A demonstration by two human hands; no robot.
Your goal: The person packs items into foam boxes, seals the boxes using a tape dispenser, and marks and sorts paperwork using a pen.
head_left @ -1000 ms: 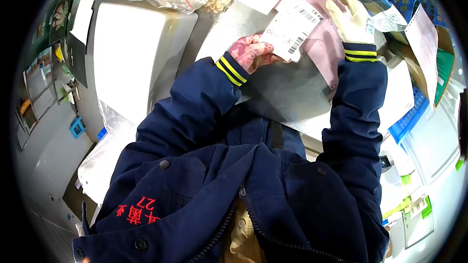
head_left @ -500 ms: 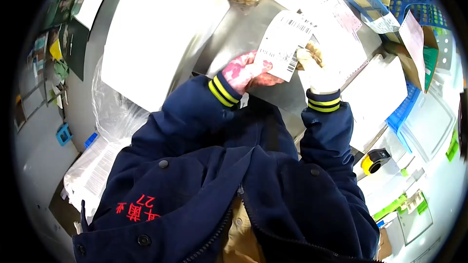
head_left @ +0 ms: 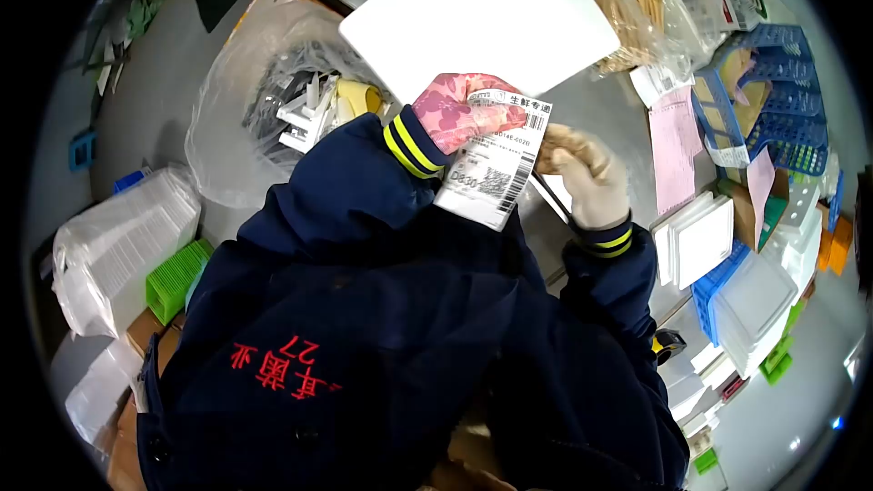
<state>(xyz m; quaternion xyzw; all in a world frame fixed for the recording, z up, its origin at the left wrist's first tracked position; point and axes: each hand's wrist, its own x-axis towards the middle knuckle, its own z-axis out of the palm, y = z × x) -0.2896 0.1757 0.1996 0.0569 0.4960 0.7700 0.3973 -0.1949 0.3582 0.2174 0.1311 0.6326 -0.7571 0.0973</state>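
My left hand [head_left: 468, 115], in a pink patterned glove, is closed on a white printed shipping label [head_left: 491, 164] with a barcode along one edge. Its fingers lie over the upper part of the label, which hangs tilted in front of my jacket. My right hand [head_left: 589, 175], in a pale glove with tan fingertips, is curled at the label's right edge. Whether its fingertips pinch the label is hidden. Just beyond my left hand is a large white box or lid [head_left: 482, 18] on the grey metal table [head_left: 618, 132].
On the left, a clear plastic bag [head_left: 223, 141] holds mixed scraps. A bag of thin wooden sticks [head_left: 627, 14] lies at the back right. Pink slips [head_left: 675, 141], a blue basket [head_left: 773, 95] and white trays [head_left: 700, 241] line the right. Green crates [head_left: 177, 277] stand lower left.
The label has come closer to my body, and my left fingers now lie over its front. My right hand has come down with it. The whole view has shifted, revealing the bag of scraps.
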